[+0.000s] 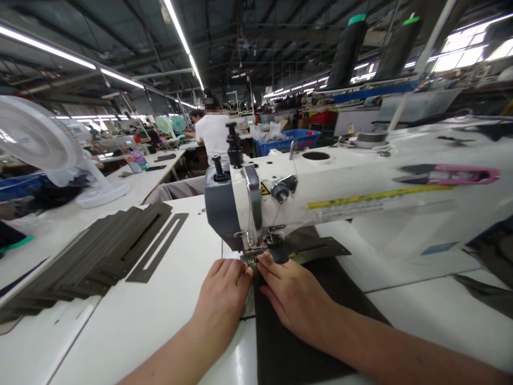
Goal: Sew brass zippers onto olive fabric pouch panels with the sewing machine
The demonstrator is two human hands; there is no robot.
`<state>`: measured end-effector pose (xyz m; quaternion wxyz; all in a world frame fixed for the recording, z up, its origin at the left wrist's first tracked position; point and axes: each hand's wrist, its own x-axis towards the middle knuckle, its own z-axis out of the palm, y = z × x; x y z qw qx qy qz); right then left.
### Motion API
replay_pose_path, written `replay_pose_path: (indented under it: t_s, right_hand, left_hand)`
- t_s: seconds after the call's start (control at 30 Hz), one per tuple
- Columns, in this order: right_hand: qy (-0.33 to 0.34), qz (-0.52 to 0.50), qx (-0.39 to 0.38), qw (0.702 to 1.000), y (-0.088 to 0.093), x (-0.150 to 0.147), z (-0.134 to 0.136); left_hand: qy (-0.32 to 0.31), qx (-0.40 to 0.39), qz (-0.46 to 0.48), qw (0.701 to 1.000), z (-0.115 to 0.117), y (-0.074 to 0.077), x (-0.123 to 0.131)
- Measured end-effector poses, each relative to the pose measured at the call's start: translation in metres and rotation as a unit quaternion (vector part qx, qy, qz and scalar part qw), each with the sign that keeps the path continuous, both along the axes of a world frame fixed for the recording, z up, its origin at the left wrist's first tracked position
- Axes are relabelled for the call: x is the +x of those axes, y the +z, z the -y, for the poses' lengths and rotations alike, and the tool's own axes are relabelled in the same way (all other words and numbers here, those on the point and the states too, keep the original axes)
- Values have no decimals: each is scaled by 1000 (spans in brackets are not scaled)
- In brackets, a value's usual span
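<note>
A white sewing machine (360, 176) stands before me, its presser foot (252, 256) down close to the work. Under its head lies a dark olive fabric panel (316, 342), running toward me and off the bottom of the view. A slotted strip (324, 248) of the same colour rests on it behind the foot. My left hand (222, 294) is closed at the left of the foot, thumb and fingers pinching the panel's edge. My right hand (296, 297) lies on the panel, its fingers together and gripping the material just right of the needle area. The fingertips are partly hidden.
Overlapping slotted strips (92, 256) lie fanned on the table at left, with a single strip (158, 248) beside them. A white fan (48, 144) stands farther left. Pink-handled thread snips (452, 174) rest on the machine arm. A person in white (214, 133) is beyond, near a blue crate (286, 141).
</note>
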<state>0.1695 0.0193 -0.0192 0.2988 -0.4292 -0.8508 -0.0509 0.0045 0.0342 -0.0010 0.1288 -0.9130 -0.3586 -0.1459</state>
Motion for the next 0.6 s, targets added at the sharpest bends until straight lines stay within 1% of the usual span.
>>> replay_pose_path:
  t_s: [0.27, 0.47, 0.6]
  right_hand:
    - [21, 6, -43, 999, 2, 1, -6]
    - [0, 2, -88, 996, 4, 2, -14]
    - [-3, 25, -88, 996, 6, 4, -20]
  left_hand:
    - [17, 5, -7, 1000, -5, -1, 1]
    - [6, 5, 16, 1000, -7, -3, 0]
    - [6, 16, 30, 999, -10, -5, -1]
